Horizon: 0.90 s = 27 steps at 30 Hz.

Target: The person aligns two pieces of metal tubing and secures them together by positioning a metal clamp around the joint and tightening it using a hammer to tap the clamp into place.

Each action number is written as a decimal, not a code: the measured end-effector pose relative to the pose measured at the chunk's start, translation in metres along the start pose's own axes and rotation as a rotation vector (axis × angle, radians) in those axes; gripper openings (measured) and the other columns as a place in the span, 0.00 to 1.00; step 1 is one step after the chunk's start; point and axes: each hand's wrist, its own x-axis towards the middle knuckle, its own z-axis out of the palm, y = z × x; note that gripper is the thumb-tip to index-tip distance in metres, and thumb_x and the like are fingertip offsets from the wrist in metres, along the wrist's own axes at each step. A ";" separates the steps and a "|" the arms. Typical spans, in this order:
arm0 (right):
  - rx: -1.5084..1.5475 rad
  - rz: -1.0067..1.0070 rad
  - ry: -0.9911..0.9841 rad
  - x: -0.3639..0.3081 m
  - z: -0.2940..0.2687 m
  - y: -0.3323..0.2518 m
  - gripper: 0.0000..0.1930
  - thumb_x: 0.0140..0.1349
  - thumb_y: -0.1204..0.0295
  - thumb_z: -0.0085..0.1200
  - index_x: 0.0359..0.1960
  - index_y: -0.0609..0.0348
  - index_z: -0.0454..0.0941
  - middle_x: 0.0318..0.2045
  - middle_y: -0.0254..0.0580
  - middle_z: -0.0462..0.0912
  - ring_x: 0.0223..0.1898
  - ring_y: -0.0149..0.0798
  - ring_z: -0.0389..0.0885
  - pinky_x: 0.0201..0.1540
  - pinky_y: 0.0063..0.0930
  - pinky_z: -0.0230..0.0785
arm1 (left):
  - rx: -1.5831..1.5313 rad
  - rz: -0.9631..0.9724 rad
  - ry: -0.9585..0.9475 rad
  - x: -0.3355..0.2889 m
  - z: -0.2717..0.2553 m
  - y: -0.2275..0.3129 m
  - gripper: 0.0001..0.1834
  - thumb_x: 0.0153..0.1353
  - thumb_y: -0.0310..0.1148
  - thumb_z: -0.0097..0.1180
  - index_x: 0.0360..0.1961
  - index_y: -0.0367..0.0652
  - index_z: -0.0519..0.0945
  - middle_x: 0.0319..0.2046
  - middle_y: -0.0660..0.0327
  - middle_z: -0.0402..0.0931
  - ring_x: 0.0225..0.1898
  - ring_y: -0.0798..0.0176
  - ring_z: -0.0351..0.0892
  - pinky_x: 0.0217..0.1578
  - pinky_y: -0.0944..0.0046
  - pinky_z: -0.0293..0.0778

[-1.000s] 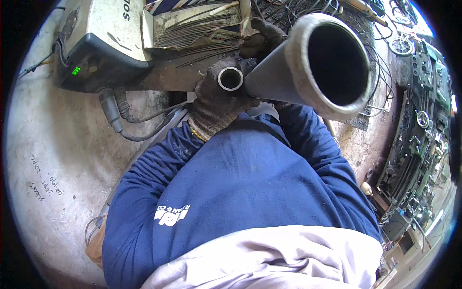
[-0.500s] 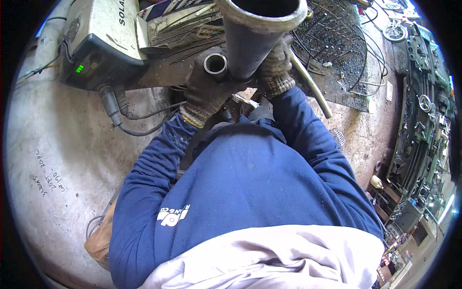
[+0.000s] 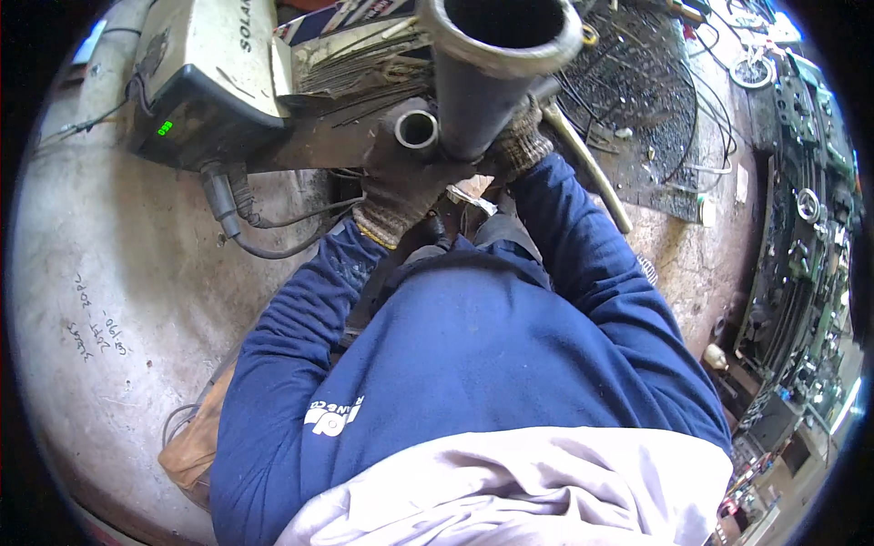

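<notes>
A large metal pipe [image 3: 473, 100] with a thick flared rim stands nearly upright before me, its open mouth toward my view. Close against its left side is a short, narrower pipe [image 3: 416, 130], also open at the top. My left hand [image 3: 401, 187], in a dirty knitted work glove, is closed around the lower part of the pipes; most of its fingers are hidden. On the large pipe's right side, my right hand [image 3: 523, 144], gloved too, grips low down, its fingers partly behind the pipe.
To the left sits a welding machine [image 3: 205, 82] with thick cables [image 3: 221, 205]. Thin welding rods [image 3: 364, 82] lie behind the pipes. Rightward are a slanting metal bar [image 3: 592, 168] and a dark, littered round grate [image 3: 637, 100]. Machinery [image 3: 801, 218] lines the far right.
The view has shifted slightly, and the large pipe's mouth now shows more fully, a little lower in the picture. Both hands remain on the pipes.
</notes>
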 end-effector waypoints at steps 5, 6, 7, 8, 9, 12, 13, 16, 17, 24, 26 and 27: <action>-0.136 -0.011 0.008 0.008 -0.009 -0.012 0.26 0.75 0.54 0.47 0.63 0.62 0.72 0.51 0.45 0.82 0.48 0.40 0.81 0.53 0.34 0.74 | -0.023 -0.062 -0.003 -0.004 -0.001 -0.002 0.42 0.45 0.51 0.80 0.56 0.40 0.75 0.49 0.53 0.82 0.52 0.50 0.83 0.52 0.52 0.78; -0.179 0.011 0.021 0.002 -0.016 -0.020 0.25 0.75 0.55 0.47 0.63 0.62 0.72 0.50 0.45 0.82 0.48 0.39 0.81 0.52 0.34 0.75 | -0.004 -0.078 0.029 -0.004 -0.003 0.001 0.40 0.45 0.50 0.80 0.55 0.40 0.76 0.49 0.53 0.83 0.51 0.51 0.83 0.52 0.53 0.78; -0.180 0.049 0.039 -0.005 -0.024 -0.029 0.24 0.76 0.56 0.47 0.63 0.62 0.72 0.50 0.45 0.82 0.47 0.39 0.81 0.52 0.33 0.75 | 0.013 -0.062 -0.006 -0.003 -0.003 -0.004 0.40 0.45 0.50 0.80 0.55 0.40 0.76 0.48 0.53 0.83 0.51 0.51 0.83 0.52 0.53 0.78; -0.146 0.095 0.059 -0.013 -0.030 -0.035 0.24 0.76 0.56 0.47 0.63 0.61 0.72 0.50 0.44 0.82 0.47 0.39 0.81 0.51 0.33 0.75 | 0.022 -0.053 -0.041 -0.001 0.001 -0.017 0.40 0.45 0.49 0.81 0.54 0.40 0.77 0.48 0.54 0.84 0.50 0.51 0.84 0.51 0.53 0.78; -0.067 0.169 0.082 -0.028 -0.034 -0.045 0.23 0.76 0.57 0.48 0.63 0.61 0.72 0.49 0.44 0.82 0.47 0.38 0.81 0.51 0.33 0.75 | 0.031 -0.044 -0.075 -0.001 0.003 -0.027 0.39 0.44 0.49 0.81 0.54 0.40 0.77 0.47 0.54 0.84 0.50 0.51 0.84 0.51 0.53 0.78; 0.159 0.413 0.121 -0.056 -0.041 -0.050 0.24 0.71 0.59 0.54 0.61 0.64 0.76 0.52 0.54 0.83 0.54 0.47 0.82 0.59 0.38 0.72 | -0.095 0.030 -0.015 -0.001 0.008 -0.027 0.38 0.43 0.47 0.82 0.52 0.40 0.78 0.46 0.55 0.85 0.49 0.53 0.85 0.51 0.53 0.79; 0.138 0.498 0.070 -0.057 -0.043 -0.050 0.23 0.70 0.59 0.55 0.60 0.63 0.77 0.52 0.53 0.83 0.54 0.46 0.82 0.59 0.37 0.72 | -0.140 0.039 -0.017 0.001 0.008 -0.025 0.38 0.42 0.46 0.82 0.51 0.40 0.78 0.46 0.55 0.85 0.49 0.54 0.85 0.51 0.53 0.79; 0.147 0.574 -0.027 -0.054 -0.040 -0.059 0.22 0.69 0.60 0.55 0.57 0.63 0.80 0.48 0.49 0.85 0.49 0.41 0.84 0.55 0.32 0.74 | -0.264 0.010 -0.104 0.006 -0.001 -0.010 0.36 0.42 0.43 0.83 0.50 0.40 0.79 0.46 0.56 0.85 0.48 0.57 0.85 0.50 0.54 0.79; 0.202 0.621 -0.065 -0.050 -0.037 -0.067 0.22 0.70 0.60 0.55 0.57 0.63 0.80 0.48 0.48 0.85 0.47 0.41 0.84 0.53 0.32 0.75 | -0.293 0.008 -0.105 0.005 -0.007 0.004 0.36 0.42 0.42 0.83 0.50 0.40 0.79 0.46 0.56 0.85 0.48 0.57 0.85 0.50 0.54 0.79; 0.197 0.697 -0.113 -0.059 -0.036 -0.087 0.19 0.71 0.62 0.51 0.55 0.62 0.80 0.42 0.43 0.86 0.37 0.33 0.83 0.40 0.28 0.76 | -0.144 0.108 0.104 -0.021 -0.004 0.007 0.36 0.42 0.41 0.82 0.49 0.39 0.77 0.42 0.54 0.83 0.44 0.55 0.84 0.47 0.55 0.79; 0.259 0.716 -0.074 -0.077 -0.032 -0.095 0.17 0.71 0.65 0.53 0.56 0.62 0.79 0.42 0.41 0.85 0.37 0.31 0.82 0.39 0.27 0.75 | -0.203 0.106 0.155 -0.050 -0.015 0.025 0.34 0.44 0.41 0.81 0.50 0.40 0.77 0.42 0.53 0.83 0.46 0.53 0.83 0.48 0.53 0.79; 0.382 0.801 -0.058 -0.086 -0.034 -0.100 0.16 0.72 0.68 0.54 0.57 0.62 0.78 0.42 0.39 0.85 0.38 0.29 0.81 0.39 0.24 0.75 | -0.171 0.153 0.122 -0.056 -0.018 0.023 0.32 0.46 0.41 0.79 0.51 0.41 0.78 0.43 0.54 0.83 0.46 0.52 0.83 0.49 0.52 0.78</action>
